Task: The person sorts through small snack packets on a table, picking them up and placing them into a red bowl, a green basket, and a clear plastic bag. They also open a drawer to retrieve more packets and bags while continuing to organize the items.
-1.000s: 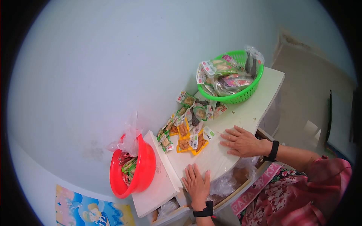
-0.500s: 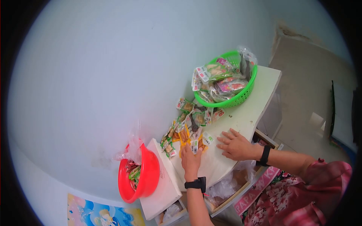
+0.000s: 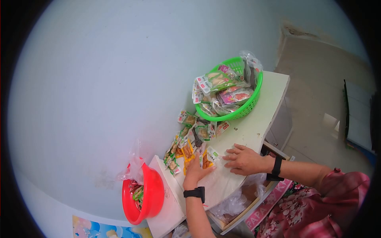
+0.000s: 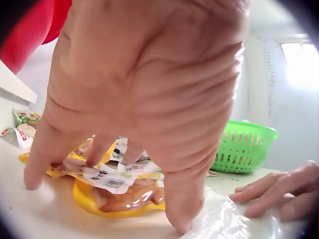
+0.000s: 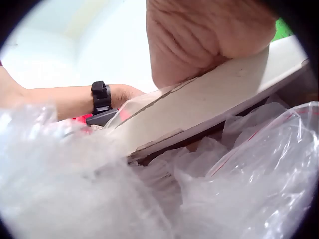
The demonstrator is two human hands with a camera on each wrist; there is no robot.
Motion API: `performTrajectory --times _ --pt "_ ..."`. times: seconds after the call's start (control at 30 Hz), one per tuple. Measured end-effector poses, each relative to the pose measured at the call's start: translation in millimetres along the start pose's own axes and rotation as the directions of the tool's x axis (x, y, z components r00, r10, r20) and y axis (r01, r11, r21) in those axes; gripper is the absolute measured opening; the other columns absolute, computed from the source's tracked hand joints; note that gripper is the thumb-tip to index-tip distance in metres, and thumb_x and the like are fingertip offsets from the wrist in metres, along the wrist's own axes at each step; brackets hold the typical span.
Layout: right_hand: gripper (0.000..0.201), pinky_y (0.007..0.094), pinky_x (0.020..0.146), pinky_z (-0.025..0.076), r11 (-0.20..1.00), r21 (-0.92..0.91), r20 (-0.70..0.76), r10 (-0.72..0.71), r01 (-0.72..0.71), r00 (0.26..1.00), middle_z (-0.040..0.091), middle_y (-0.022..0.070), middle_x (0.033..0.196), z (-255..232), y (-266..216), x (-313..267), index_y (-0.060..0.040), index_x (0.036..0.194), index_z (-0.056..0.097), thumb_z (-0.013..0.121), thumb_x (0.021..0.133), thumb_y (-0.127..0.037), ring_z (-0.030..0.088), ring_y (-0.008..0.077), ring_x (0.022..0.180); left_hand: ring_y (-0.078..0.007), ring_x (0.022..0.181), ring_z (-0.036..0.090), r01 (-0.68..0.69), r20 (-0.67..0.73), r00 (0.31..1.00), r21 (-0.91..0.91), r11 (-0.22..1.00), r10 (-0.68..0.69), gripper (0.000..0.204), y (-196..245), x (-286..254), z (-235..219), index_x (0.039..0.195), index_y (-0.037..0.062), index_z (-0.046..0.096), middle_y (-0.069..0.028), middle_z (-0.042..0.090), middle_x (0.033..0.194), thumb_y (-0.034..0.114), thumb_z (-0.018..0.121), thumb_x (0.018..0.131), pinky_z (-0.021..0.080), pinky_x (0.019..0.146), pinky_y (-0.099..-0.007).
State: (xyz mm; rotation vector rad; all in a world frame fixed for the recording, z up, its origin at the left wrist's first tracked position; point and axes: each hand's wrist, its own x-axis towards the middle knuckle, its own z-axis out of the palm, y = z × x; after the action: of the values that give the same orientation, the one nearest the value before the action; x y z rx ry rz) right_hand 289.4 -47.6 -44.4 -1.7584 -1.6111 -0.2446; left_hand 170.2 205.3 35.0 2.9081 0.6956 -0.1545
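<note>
My left hand (image 3: 194, 170) reaches over yellow-edged snack packets (image 3: 206, 160) at the near end of a mixed pile. In the left wrist view its fingers are spread and arched above a yellow packet (image 4: 124, 198), with the little finger and thumb down at the white tabletop (image 4: 55, 214). Clear plastic film (image 4: 222, 219) lies beside that thumb. My right hand (image 3: 245, 160) rests on the tabletop near its front edge, fingers extended toward the packets. Its fingertips are at the film in the left wrist view; the right wrist view shows only its heel on the edge.
A green basket (image 3: 254, 104) full of snack bags stands at the far end of the table. On a lower white surface at left, a red basin (image 3: 154, 194) holds more packets and a clear bag. Below the table edge, an open drawer (image 3: 237, 216) contains clear plastic bags.
My left hand has moved from the tabletop's front part forward onto the yellow packets. The right hand stays on the table, its fingers a little closer to the pile. The head view has shifted slightly.
</note>
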Motion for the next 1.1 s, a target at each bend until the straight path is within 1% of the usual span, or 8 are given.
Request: performTrajectory --times 0.13,0.33,0.53,0.73,0.83,0.93,0.97,1.1 --pt "0.030 0.0536 0.119 0.035 0.989 -0.072 -0.041 0.124 -0.127 0.991 0.067 0.0042 0.136 4.5 -12.4 0.8 -0.0165 0.115 0.076 0.072 0.087 -0.026 0.054 0.0307 0.136 -0.0373 0.140 0.051 -0.122 0.073 0.990 -0.029 0.992 0.124 0.099 -10.2 -6.0 -16.2 0.155 -0.0006 0.041 -0.0253 0.053 0.150 0.043 0.084 0.078 0.040 0.117 -0.0421" --pt "0.031 0.0536 0.120 0.035 0.975 -0.130 -0.051 0.177 -0.183 0.983 0.067 0.0045 0.136 2.8 -20.9 0.8 -0.0150 0.115 0.075 0.072 0.085 -0.023 0.054 0.0313 0.135 -0.0393 0.118 0.063 -0.138 -0.157 0.972 0.214 0.967 0.174 0.052 -20.1 -12.2 2.3 0.137 0.0004 0.059 -0.0238 0.066 0.125 0.023 0.071 0.091 0.053 0.099 -0.0470" --pt "0.039 0.0563 0.121 0.031 0.953 -0.225 -0.007 0.206 -0.202 0.979 0.061 0.0097 0.144 10.3 -31.8 5.4 -0.0142 0.125 0.072 0.071 0.087 -0.026 0.050 0.0331 0.140 -0.0361 0.096 0.071 0.087 -0.424 0.903 0.354 0.931 0.077 0.019 -25.7 -11.5 27.2 0.110 0.0031 0.064 -0.0177 0.072 0.105 0.016 0.062 0.097 0.058 0.077 -0.0458" --pt "0.042 0.0578 0.122 0.028 0.970 -0.181 -0.013 0.166 -0.165 0.986 0.056 0.0147 0.149 20.5 -28.7 9.3 -0.0100 0.128 0.068 0.068 0.092 -0.031 0.047 0.0360 0.142 -0.0349 0.082 0.073 0.327 -0.589 0.790 0.174 0.929 -0.168 0.015 -15.9 -26.2 11.4 0.105 0.0057 0.066 -0.0178 0.072 0.086 0.019 0.060 0.101 0.057 0.071 -0.0470" --pt "0.042 0.0556 0.119 0.034 0.976 0.100 -0.069 0.200 -0.192 0.977 0.057 0.0157 0.148 20.1 -16.2 11.0 -0.0087 0.128 0.068 0.069 0.094 -0.033 0.051 0.0378 0.137 -0.0358 0.078 0.072 0.223 -0.753 0.640 -0.012 0.975 -0.155 0.014 -21.3 -44.8 -5.1 0.105 0.0045 0.066 -0.0193 0.072 0.082 0.016 0.059 0.102 0.056 0.067 -0.0468" --pt "0.043 0.0523 0.113 0.042 0.862 0.468 -0.160 0.297 -0.193 0.941 0.060 0.0168 0.143 7.1 -8.0 15.0 -0.0066 0.129 0.066 0.072 0.094 -0.031 0.057 0.0397 0.129 -0.0240 0.085 0.073 -0.250 -0.546 0.705 -0.789 0.561 -0.453 0.021 -3.3 -71.0 -25.5 0.116 0.0000 0.066 -0.0135 0.073 0.103 0.016 0.055 0.106 0.061 0.063 -0.0342" --pt "0.043 0.0510 0.110 0.045 0.793 0.582 -0.183 0.342 -0.179 0.922 0.061 0.0171 0.141 -0.8 -8.0 15.6 -0.0059 0.129 0.066 0.073 0.094 -0.030 0.059 0.0402 0.126 -0.0211 0.087 0.072 -0.353 -0.471 0.736 -0.880 0.318 -0.486 0.024 12.3 -86.6 -35.7 0.120 -0.0009 0.065 -0.0121 0.073 0.108 0.016 0.055 0.107 0.062 0.063 -0.0314" --pt "0.043 0.0387 0.102 0.051 0.525 0.843 -0.101 0.370 -0.118 0.923 0.068 0.0131 0.131 -47.8 -44.9 22.4 -0.0030 0.132 0.063 0.073 0.099 -0.029 0.063 0.0242 0.123 -0.0176 0.095 0.072 -0.475 -0.453 0.816 -0.879 0.028 -0.360 0.030 48.3 -135.3 -38.6 0.130 -0.0018 0.060 -0.0119 0.070 0.121 0.017 0.057 0.107 0.064 0.067 -0.0292"
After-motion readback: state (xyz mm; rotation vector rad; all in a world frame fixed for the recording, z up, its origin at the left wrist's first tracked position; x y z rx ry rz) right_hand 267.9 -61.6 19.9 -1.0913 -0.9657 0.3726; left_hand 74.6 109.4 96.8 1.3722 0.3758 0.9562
